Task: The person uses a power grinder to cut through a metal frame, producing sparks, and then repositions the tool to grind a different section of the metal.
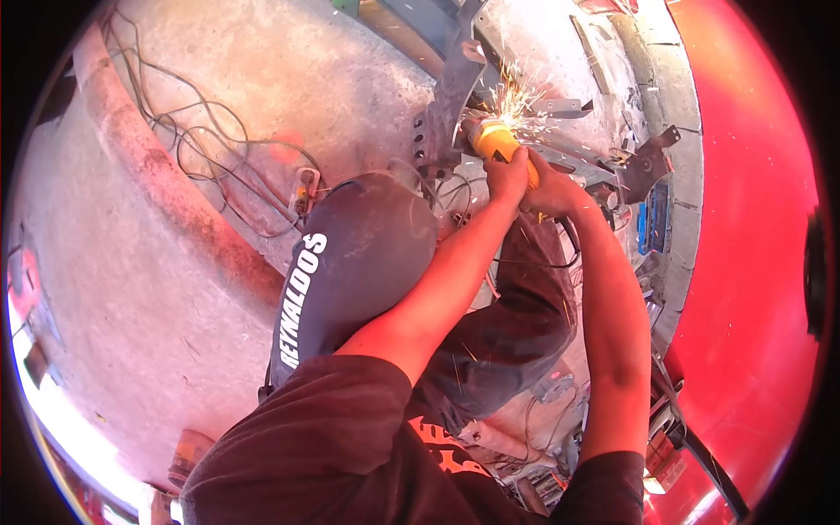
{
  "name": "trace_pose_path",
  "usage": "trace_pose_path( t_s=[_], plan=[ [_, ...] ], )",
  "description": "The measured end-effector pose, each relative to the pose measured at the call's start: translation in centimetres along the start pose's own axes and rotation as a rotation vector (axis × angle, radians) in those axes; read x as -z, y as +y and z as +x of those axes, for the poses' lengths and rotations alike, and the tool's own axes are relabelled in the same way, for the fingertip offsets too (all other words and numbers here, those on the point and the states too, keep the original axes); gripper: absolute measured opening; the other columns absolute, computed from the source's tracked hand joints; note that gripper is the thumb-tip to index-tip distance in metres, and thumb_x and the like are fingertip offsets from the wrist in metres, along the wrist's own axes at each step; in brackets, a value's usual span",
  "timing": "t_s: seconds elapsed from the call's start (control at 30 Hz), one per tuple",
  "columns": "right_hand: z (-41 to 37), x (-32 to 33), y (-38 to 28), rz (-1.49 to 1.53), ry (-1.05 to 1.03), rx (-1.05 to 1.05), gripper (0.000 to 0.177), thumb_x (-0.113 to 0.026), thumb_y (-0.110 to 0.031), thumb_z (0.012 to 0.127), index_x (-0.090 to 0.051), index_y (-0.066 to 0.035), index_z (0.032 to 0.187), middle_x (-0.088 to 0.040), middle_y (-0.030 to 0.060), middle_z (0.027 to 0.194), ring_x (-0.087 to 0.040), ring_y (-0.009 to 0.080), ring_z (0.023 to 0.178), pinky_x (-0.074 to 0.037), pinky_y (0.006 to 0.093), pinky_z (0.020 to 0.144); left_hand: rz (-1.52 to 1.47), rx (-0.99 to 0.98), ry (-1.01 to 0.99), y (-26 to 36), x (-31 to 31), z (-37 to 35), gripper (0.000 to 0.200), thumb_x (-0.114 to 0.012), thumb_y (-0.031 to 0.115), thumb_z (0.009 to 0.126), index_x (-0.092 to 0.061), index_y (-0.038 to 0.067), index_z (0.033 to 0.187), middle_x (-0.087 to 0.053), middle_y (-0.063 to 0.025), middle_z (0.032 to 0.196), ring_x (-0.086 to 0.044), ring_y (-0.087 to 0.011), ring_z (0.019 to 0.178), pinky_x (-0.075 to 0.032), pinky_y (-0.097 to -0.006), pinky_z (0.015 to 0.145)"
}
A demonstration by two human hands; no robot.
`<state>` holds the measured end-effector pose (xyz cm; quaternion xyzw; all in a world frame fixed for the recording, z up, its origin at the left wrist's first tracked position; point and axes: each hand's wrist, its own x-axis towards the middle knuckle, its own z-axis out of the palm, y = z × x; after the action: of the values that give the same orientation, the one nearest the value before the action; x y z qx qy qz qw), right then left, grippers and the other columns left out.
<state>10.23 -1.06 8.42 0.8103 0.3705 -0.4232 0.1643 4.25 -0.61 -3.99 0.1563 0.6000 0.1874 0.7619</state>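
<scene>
A yellow angle grinder [495, 145] throws bright sparks at its head, against dark metal parts at the upper middle. My left hand [507, 175] is wrapped round the grinder's body from the left. On its right side my right hand [553, 188] grips the rear of the same tool, close beside the left one. A dark metal bracket [455, 83] stands by the grinder's head. The exact contact point is hidden by glare and sparks. Below my hands lies a dark trouser leg [516, 324], bent at the knee.
Cables [188, 140] lie looped on the concrete floor [131, 306] at the left. A curved metal pipe [175, 197] crosses it. Right of my hands are a rusty bracket [649, 164], a blue object [654, 219] and a large red surface [752, 262].
</scene>
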Motion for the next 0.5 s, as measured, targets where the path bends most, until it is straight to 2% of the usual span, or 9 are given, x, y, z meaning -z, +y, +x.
trace_pose_path(
  t_s=[0.1, 0.2, 0.3, 0.4, 0.5],
  plan=[
    [0.5, 0.2, -0.6, 0.008, 0.006, -0.004, 0.118, -0.079, -0.029, 0.064, -0.018, -0.024, 0.166, -0.065, 0.0265, 0.132, -0.065, 0.0397, 0.120, -0.052, 0.0440, 0.099, 0.146, -0.025, 0.043, 1.3, 0.5, 0.2, 0.093, -0.073, 0.056, 0.085, -0.046, -0.021, 0.129, -0.064, -0.0327, 0.125, -0.070, -0.0394, 0.108, -0.056, -0.0424, 0.089],
    [1.4, 0.2, -1.6, -0.036, 0.046, -0.015, 0.119, -0.079, -0.032, 0.065, -0.017, -0.024, 0.166, -0.065, 0.0265, 0.133, -0.064, 0.0393, 0.122, -0.050, 0.0434, 0.102, 0.155, -0.066, -0.033, 2.2, 1.1, 1.7, 0.098, -0.073, 0.059, 0.083, -0.047, -0.023, 0.129, -0.063, -0.0357, 0.125, -0.069, -0.0415, 0.112, -0.055, -0.0423, 0.093],
    [1.9, 0.8, -2.3, 0.002, -0.001, -0.049, 0.124, -0.077, -0.028, 0.063, -0.009, -0.020, 0.167, -0.064, 0.0290, 0.134, -0.065, 0.0377, 0.122, -0.054, 0.0422, 0.099, 0.183, -0.050, 0.017, 3.0, 0.8, 1.9, 0.099, -0.073, 0.058, 0.082, -0.047, -0.025, 0.129, -0.063, -0.0374, 0.125, -0.068, -0.0408, 0.114, -0.055, -0.0419, 0.094],
    [2.1, 0.6, -1.6, -0.009, 0.027, -0.020, 0.122, -0.080, -0.031, 0.063, -0.016, -0.023, 0.166, -0.066, 0.0263, 0.131, -0.066, 0.0371, 0.120, -0.052, 0.0422, 0.100, 0.174, -0.057, 0.044, 3.1, 0.9, 1.0, 0.099, -0.073, 0.057, 0.082, -0.048, -0.026, 0.129, -0.064, -0.0379, 0.124, -0.069, -0.0403, 0.114, -0.055, -0.0418, 0.094],
    [1.6, 0.6, -0.9, 0.085, -0.059, -0.029, 0.123, -0.080, -0.028, 0.063, -0.015, -0.023, 0.166, -0.067, 0.0245, 0.129, -0.068, 0.0351, 0.116, -0.054, 0.0412, 0.096, 0.116, -0.007, -0.076, 2.8, 1.1, 0.9, 0.090, -0.075, 0.046, 0.085, -0.037, -0.020, 0.133, -0.059, -0.0371, 0.128, -0.067, -0.0436, 0.114, -0.054, -0.0436, 0.097]
  ],
)
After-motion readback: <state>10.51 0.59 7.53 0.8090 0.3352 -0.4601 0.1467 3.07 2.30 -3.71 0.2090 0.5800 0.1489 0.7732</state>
